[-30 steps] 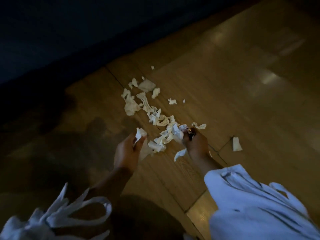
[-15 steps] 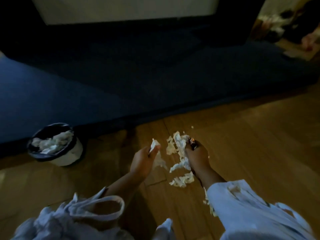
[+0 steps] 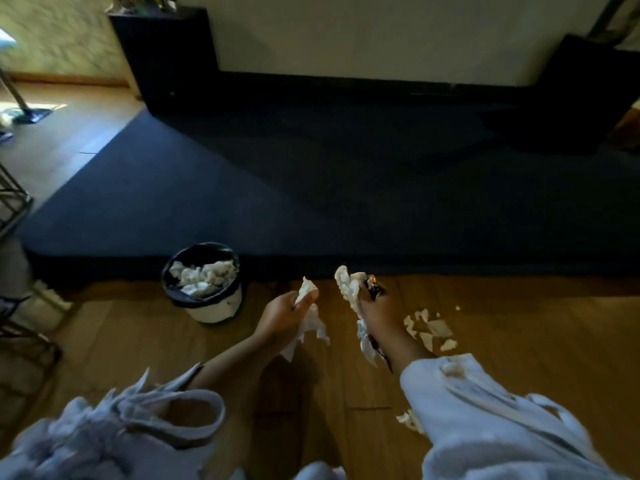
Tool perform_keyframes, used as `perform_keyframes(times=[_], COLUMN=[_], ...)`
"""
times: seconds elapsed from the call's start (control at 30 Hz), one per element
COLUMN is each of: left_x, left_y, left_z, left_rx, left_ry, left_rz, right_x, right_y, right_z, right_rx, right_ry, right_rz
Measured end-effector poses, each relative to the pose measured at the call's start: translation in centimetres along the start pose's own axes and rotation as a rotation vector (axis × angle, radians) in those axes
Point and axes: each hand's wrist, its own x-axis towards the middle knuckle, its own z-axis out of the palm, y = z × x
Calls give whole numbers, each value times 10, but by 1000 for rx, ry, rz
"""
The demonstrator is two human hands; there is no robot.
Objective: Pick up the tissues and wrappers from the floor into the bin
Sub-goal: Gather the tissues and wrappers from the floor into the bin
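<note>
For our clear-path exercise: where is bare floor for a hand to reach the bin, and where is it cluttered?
Bare wood lies between the bin and the left hand. Crowded: tissue scraps just right of the right hand, more beside the right sleeve.

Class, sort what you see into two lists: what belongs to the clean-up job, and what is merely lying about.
Job: bin, left hand holding tissue, right hand holding tissue bunch and dark wrapper, loose tissue scraps.
Lying about: blue carpet, black cabinet, mop, metal rack.

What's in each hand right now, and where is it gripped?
Left hand pinches a tissue near its top, the rest hanging. Right hand grips a tissue bunch and dark wrapper around their middles.
</note>
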Motion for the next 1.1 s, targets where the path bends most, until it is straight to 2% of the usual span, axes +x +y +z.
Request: perform_keyframes(times=[0.33,0.47,0.63,0.87,1.1], left_x=[83,126,196,276,333], left_y=[-30,-47,-61,-70,-94], left_z=[-156,-189,-227,-280,-322], left_rx=[-27,-66,-97,-155,-185], left_ry=[39,90,144,238,240], left_rz=[-11,-48,-66,-174,-256], right_x=[53,89,155,240,286], right_y=[-71,-92,-121,-157,-181], right_z=[159,203,252,334,408], right_rx=[4,13,16,16,47], right_ry=[-101,-148,-251,-389,-364], right_rz=[-19,-6,-120,-90,-71])
